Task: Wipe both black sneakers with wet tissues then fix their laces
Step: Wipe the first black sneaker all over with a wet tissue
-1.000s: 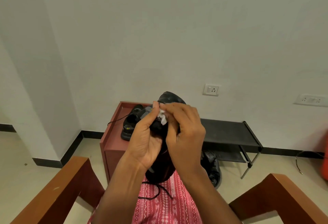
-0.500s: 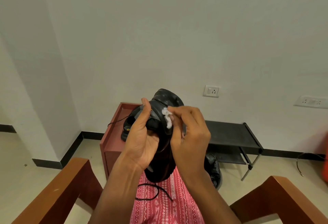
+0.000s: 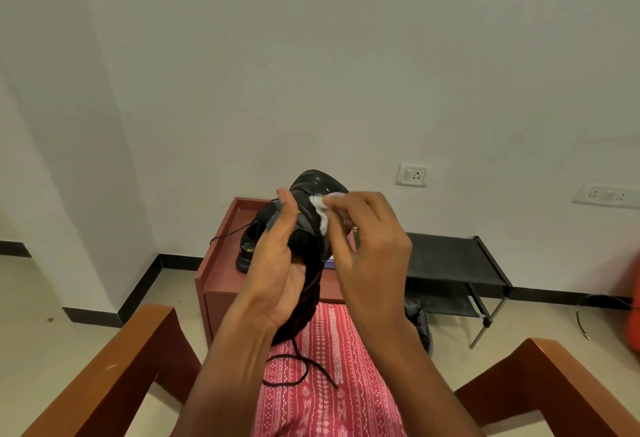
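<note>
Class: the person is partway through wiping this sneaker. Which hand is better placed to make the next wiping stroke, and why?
Right. The right hand already pinches the wet tissue against the sneaker, while the left hand grips the sneaker to steady it.

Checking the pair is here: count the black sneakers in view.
2. One sneaker is gripped in the left hand over the lap; the other sneaker rests on the red-brown cabinet behind, mostly hidden.

Both forearms are bare, with no sleeves, watch or rings in sight, rising from the bottom centre of the frame. A red garment (image 3: 329,377) with rows of small white patterning covers the lap.
</note>
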Demonstrator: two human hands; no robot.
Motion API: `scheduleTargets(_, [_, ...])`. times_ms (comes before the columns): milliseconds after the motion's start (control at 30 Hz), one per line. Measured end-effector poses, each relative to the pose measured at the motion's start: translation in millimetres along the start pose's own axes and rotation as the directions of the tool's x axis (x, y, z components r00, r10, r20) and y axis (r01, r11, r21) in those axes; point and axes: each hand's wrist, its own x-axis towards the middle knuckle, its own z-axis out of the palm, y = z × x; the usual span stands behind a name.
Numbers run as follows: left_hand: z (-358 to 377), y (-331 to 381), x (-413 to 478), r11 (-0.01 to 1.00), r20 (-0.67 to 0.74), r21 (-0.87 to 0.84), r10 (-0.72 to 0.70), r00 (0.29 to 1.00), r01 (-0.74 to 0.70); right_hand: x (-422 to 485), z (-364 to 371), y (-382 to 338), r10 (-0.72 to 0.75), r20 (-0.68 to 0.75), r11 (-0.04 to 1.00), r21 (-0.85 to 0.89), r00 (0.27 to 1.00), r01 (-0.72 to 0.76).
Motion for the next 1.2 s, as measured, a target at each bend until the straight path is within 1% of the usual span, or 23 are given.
scheduleTargets(133, [-0.3, -2.8, 0.8, 0.999, -0.007, 0.033, -0.025, 1.000, 0.025, -9.9, -5.8, 7.9, 0.029, 0.013, 1.000, -0.004, 0.999, -0.029])
scheduleTargets(200, [-0.2, -6.0, 1.9, 1.000, -0.007, 0.016, -0.027, 1.000, 0.027, -2.1, -5.6, 5.6, 0.032, 0.026, 0.999, -0.019, 0.999, -0.032])
scheduleTargets(267, [2.1, -8.6, 0.9, 1.000, 0.014, 0.011, -0.027, 1.000, 0.027, 8.6, -3.5, -0.3, 0.007, 0.047, 0.999, -0.049, 0.999, -0.005])
scheduleTargets(333, [3.7, -13.1, 0.3, 0.999, 0.035, 0.031, -0.018, 0.999, 0.017, 17.1, 0.1, -6.5, -0.031, 0.090, 0.990, -0.131, 0.995, 0.043])
scheduleTargets(400, [5.0, -16.0, 0.5, 1.000, 0.023, 0.027, 0.000, 1.000, -0.001, 21.6, 3.4, -9.4, -0.055, 0.127, 0.980, -0.185, 0.990, 0.079])
scheduleTargets(467, [4.5, -16.3, 2.0, 1.000, 0.008, 0.008, 0.020, 1.000, -0.020, 20.2, 4.2, -7.1, -0.069, 0.115, 0.982, -0.166, 0.991, 0.088])
scheduleTargets(533, [3.1, -11.3, 3.1, 0.999, -0.017, -0.015, 0.029, 0.999, -0.029, 10.1, 2.3, 0.8, -0.067, 0.067, 0.992, -0.104, 0.996, 0.074])
scheduleTargets(600, [0.6, -5.4, 4.7, 0.999, -0.052, -0.043, 0.010, 0.999, -0.012, -5.7, -0.7, 11.7, -0.020, 0.050, 0.999, -0.040, 0.999, 0.022])
scheduleTargets(700, [-0.9, -4.3, 7.7, 0.997, -0.082, -0.081, -0.009, 0.997, 0.003, -20.7, -3.4, 21.8, 0.029, 0.065, 0.999, -0.039, 0.997, -0.027])
scheduleTargets(833, [9.3, -7.8, 11.6, 0.998, -0.032, -0.059, -0.039, 0.999, 0.037, 2.0, -6.4, 16.9, -0.014, -0.034, 0.998, -0.056, 0.999, 0.012])
scheduleTargets(900, [16.4, -6.6, 15.8, 0.997, -0.001, -0.057, -0.043, 0.999, 0.043, 19.5, -9.2, 16.7, -0.051, -0.057, 0.995, -0.084, 0.997, 0.046])
scheduleTargets(1067, [29.3, -1.3, 28.8, 0.999, 0.020, -0.044, -0.002, 1.000, 0.003, 31.0, -15.8, 32.4, -0.067, -0.074, 0.989, -0.134, 0.995, 0.056])
scheduleTargets(1133, [29.1, 0.6, 32.7, 0.998, -0.013, -0.069, 0.006, 1.000, -0.007, 15.3, -17.1, 38.8, -0.031, -0.056, 0.994, -0.106, 0.998, 0.025])
scheduleTargets(1200, [27.2, 1.3, 35.7, 0.995, -0.045, -0.103, 0.005, 0.999, -0.010, -2.4, -17.6, 42.3, 0.023, -0.004, 0.998, -0.065, 1.000, -0.023])
